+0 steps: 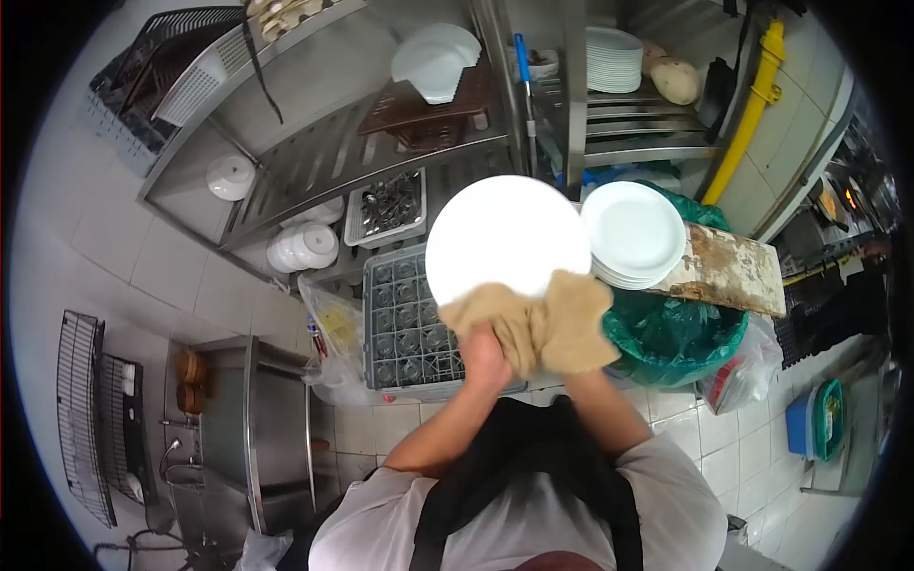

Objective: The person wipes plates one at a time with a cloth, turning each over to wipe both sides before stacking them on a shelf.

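— What's closest to the camera?

— The person's own chest, in a white shirt with a black apron over it. Both forearms reach up from there.

— And the hands?

— The left hand is closed around the bottom edge of a white plate, gripping it through a tan cloth. The right hand is wrapped inside that same cloth and pressed to the plate's lower right rim; its fingers are covered, so I can only say it grips the cloth against the plate.

— Where's the plate itself?

— Held up in the air in front of the person, face toward the camera, above a grey glass rack whose compartments hold glasses.

— What's beside it?

— Just to the right, a stack of white plates sits on a worn wooden board. The board lies across a bin lined with a green bag. Left of the rack there's a clear plastic bag, and further left a steel sink.

— And farther back?

— A steel shelf with a tray of cutlery, small white bowls, a brown rack carrying more white plates. Beyond, to the right, another tall stack of plates and a yellow pipe on the wall.
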The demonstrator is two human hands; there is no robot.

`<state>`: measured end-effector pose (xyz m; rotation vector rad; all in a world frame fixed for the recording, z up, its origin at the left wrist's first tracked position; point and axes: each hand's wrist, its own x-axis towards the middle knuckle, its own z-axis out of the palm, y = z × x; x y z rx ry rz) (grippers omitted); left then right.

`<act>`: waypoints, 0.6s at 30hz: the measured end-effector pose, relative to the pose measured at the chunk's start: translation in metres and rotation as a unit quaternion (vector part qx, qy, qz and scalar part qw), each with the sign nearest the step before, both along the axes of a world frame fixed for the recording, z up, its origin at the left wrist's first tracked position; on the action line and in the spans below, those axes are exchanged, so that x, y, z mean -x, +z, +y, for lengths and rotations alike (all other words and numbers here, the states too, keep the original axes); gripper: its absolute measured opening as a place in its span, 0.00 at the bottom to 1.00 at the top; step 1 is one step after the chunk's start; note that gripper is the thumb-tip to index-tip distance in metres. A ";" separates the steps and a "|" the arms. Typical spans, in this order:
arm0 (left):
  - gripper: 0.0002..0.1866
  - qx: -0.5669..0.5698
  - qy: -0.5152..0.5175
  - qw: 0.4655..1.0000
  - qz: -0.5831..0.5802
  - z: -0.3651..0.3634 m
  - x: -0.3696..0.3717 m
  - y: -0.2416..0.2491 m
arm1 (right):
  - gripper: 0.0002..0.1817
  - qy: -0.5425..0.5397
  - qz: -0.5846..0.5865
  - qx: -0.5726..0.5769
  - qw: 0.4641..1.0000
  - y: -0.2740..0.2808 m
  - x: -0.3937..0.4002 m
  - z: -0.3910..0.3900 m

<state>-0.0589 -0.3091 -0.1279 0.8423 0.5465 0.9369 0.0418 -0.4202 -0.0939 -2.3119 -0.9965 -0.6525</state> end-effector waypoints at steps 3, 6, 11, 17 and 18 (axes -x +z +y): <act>0.21 -0.322 -0.134 0.893 0.285 0.051 0.026 -0.009 | 0.14 0.153 0.035 -0.023 0.987 0.015 -0.006 -0.014; 0.21 -0.360 -0.226 0.853 0.303 0.114 0.039 0.103 | 0.17 0.169 -0.020 -0.019 0.985 0.049 -0.042 -0.014; 0.23 -0.076 0.080 0.993 -0.038 0.054 0.000 0.043 | 0.24 -0.004 0.091 0.074 0.993 0.095 -0.009 0.014; 0.22 -0.315 -0.180 0.898 0.249 0.095 0.050 0.088 | 0.15 0.163 0.042 0.078 0.983 0.084 -0.025 -0.004; 0.22 -0.340 -0.192 0.881 0.268 0.113 0.053 0.110 | 0.12 0.211 0.029 0.042 0.976 0.095 -0.041 -0.009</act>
